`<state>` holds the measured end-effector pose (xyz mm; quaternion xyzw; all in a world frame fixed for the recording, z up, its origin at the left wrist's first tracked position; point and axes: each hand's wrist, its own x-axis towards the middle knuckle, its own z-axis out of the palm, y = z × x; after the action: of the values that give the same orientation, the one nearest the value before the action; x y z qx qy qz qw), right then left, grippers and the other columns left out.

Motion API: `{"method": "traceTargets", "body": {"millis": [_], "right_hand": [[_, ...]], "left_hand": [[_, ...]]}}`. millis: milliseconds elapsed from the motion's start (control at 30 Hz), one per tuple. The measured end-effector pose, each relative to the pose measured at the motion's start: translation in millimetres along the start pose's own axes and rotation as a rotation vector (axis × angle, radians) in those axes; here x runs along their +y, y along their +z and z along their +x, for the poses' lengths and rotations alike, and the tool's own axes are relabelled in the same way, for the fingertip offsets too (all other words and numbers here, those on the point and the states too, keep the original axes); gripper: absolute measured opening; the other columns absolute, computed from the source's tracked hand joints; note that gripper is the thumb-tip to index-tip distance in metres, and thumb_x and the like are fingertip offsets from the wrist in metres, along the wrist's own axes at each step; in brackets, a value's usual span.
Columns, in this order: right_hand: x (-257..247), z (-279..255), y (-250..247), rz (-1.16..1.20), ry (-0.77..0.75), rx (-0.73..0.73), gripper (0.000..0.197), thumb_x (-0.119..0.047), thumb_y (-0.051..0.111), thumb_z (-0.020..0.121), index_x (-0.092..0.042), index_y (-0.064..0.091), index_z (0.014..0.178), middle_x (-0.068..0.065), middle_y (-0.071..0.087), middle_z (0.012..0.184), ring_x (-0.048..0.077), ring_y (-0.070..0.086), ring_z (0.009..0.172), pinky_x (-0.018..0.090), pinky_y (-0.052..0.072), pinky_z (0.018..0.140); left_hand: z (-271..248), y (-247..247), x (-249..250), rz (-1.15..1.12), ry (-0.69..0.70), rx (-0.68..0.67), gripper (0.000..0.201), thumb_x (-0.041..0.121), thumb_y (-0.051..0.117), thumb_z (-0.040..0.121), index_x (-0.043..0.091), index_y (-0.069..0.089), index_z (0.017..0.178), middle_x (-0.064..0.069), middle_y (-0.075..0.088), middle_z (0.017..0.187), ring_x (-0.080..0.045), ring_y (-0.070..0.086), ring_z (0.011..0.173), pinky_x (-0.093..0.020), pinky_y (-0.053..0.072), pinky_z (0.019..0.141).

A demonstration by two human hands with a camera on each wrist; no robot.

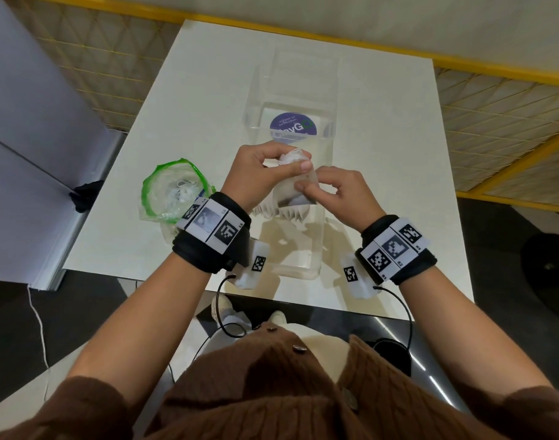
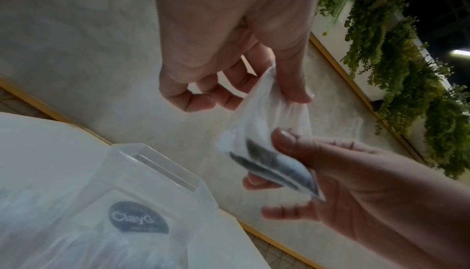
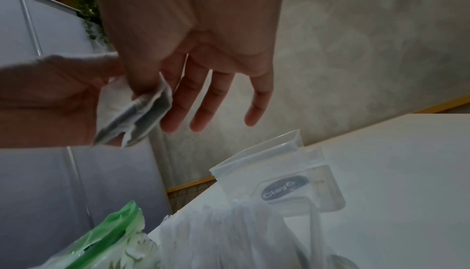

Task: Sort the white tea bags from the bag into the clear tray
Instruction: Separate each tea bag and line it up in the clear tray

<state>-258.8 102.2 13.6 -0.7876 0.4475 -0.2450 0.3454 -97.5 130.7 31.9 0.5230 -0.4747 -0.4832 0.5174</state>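
A white tea bag (image 1: 292, 190), its dark contents showing through the thin paper, hangs in the air between two hands above the near half of the clear tray (image 1: 327, 160). The left hand (image 1: 259, 173) pinches the bag's upper end between thumb and curled fingers, with a crumpled bit of white paper or string bunched at its fingertips; what that bit is cannot be told. The right hand (image 1: 338, 193) pinches the bag's lower part between thumb and forefinger, its other fingers loosely spread, as the right wrist view shows. Both grips are closed on the same tea bag.

Below the hands, a row of white tea bags (image 1: 282, 212) stands on edge inside the tray, their tops forming a jagged line. A round purple sticker (image 1: 292, 127) lies at the tray's far end. The tray sits lengthwise on a white counter (image 1: 382, 122).

To the left of the tray, just beside the left wrist, a clear plastic bag (image 1: 171, 192) with a green rim stands open on the counter, white tea bags visible inside. Both wrists wear black bands with printed square markers. The person wears a brown knitted cardigan.
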Motion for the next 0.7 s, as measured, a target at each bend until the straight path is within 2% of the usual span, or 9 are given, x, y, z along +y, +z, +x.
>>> {"method": "traceTargets", "body": {"millis": [133, 200, 267, 333, 433, 500, 533, 600, 700], "right_hand": [[0.5, -1.5, 0.3, 0.042, 0.032, 0.004, 0.015, -0.026, 0.066, 0.086, -0.014, 0.072, 0.08, -0.012, 0.061, 0.071, 0.01, 0.056, 0.072, 0.025, 0.042, 0.073], [0.5, -1.5, 3.8, 0.061, 0.041, 0.012, 0.014, -0.025, 0.069, 0.083, -0.011, 0.072, 0.082, -0.008, 0.066, 0.075, 0.009, 0.058, 0.073, 0.023, 0.043, 0.072], [0.0, -0.3, 7.9, 0.056, 0.042, 0.056, 0.019, -0.025, 0.068, 0.082, -0.006, 0.07, 0.08, 0.003, 0.069, 0.076, 0.018, 0.061, 0.076, 0.033, 0.049, 0.074], [2.5, 2.7, 9.3, -0.071, 0.034, 0.108, 0.026, -0.028, 0.065, 0.082, -0.004, 0.066, 0.076, 0.007, 0.065, 0.072, 0.025, 0.058, 0.071, 0.04, 0.049, 0.067], [8.9, 5.4, 8.1, -0.375, 0.013, 0.207, 0.026, -0.029, 0.063, 0.084, -0.006, 0.062, 0.071, 0.002, 0.055, 0.07, 0.021, 0.048, 0.066, 0.03, 0.033, 0.055], [12.3, 4.4, 8.9, -0.526, -0.108, 0.305, 0.021, -0.026, 0.067, 0.079, -0.01, 0.062, 0.067, 0.003, 0.058, 0.068, 0.023, 0.053, 0.063, 0.025, 0.028, 0.05], [12.4, 3.6, 10.6, -0.582, -0.175, 0.341, 0.018, -0.025, 0.069, 0.075, -0.011, 0.062, 0.065, 0.002, 0.059, 0.065, 0.024, 0.056, 0.06, 0.022, 0.026, 0.047], [9.9, 2.6, 14.2, -0.673, -0.26, 0.363, 0.016, -0.023, 0.073, 0.067, -0.013, 0.062, 0.062, 0.001, 0.059, 0.062, 0.024, 0.057, 0.056, 0.018, 0.023, 0.045], [13.1, 0.7, 16.5, -0.645, -0.304, 0.356, 0.018, -0.023, 0.078, 0.066, -0.012, 0.063, 0.065, 0.001, 0.06, 0.065, 0.024, 0.059, 0.059, 0.017, 0.019, 0.044]], "left_hand": [[0.3, -1.7, -0.2, 0.015, -0.016, -0.018, 0.012, 0.007, 0.073, 0.077, 0.018, 0.07, 0.079, 0.016, 0.07, 0.073, 0.0, 0.063, 0.076, -0.015, 0.048, 0.069], [0.7, -2.4, -1.0, 0.007, -0.031, -0.019, 0.012, 0.007, 0.073, 0.077, 0.018, 0.069, 0.079, 0.015, 0.07, 0.075, -0.001, 0.062, 0.077, -0.016, 0.048, 0.071], [0.6, -2.6, -0.7, 0.019, -0.038, -0.013, 0.014, 0.01, 0.075, 0.075, 0.021, 0.069, 0.083, 0.013, 0.068, 0.08, -0.005, 0.058, 0.079, -0.019, 0.048, 0.075], [1.5, -4.1, -2.9, 0.056, -0.07, 0.029, 0.026, 0.019, 0.079, 0.072, 0.026, 0.067, 0.093, 0.011, 0.061, 0.088, -0.007, 0.051, 0.078, -0.02, 0.044, 0.077], [0.4, -4.3, -4.8, 0.065, -0.268, 0.1, 0.044, 0.041, 0.077, 0.073, 0.03, 0.056, 0.11, 0.003, 0.051, 0.09, -0.009, 0.051, 0.071, -0.02, 0.044, 0.066], [-2.1, -0.2, -2.4, -0.03, -0.416, 0.065, 0.049, 0.049, 0.068, 0.078, 0.027, 0.052, 0.118, -0.003, 0.053, 0.087, -0.013, 0.055, 0.061, -0.022, 0.048, 0.059], [-2.9, 3.2, -0.9, -0.091, -0.45, 0.047, 0.049, 0.049, 0.066, 0.08, 0.024, 0.051, 0.12, -0.006, 0.055, 0.084, -0.015, 0.056, 0.058, -0.023, 0.051, 0.058], [-2.3, 8.9, 1.7, -0.166, -0.436, 0.042, 0.039, 0.04, 0.066, 0.083, 0.015, 0.055, 0.112, -0.008, 0.059, 0.081, -0.016, 0.059, 0.057, -0.023, 0.055, 0.062], [2.6, 9.5, 2.4, -0.156, -0.359, 0.046, 0.007, 0.011, 0.064, 0.087, 0.009, 0.059, 0.09, -0.009, 0.06, 0.08, -0.012, 0.063, 0.06, -0.022, 0.056, 0.067]]}}
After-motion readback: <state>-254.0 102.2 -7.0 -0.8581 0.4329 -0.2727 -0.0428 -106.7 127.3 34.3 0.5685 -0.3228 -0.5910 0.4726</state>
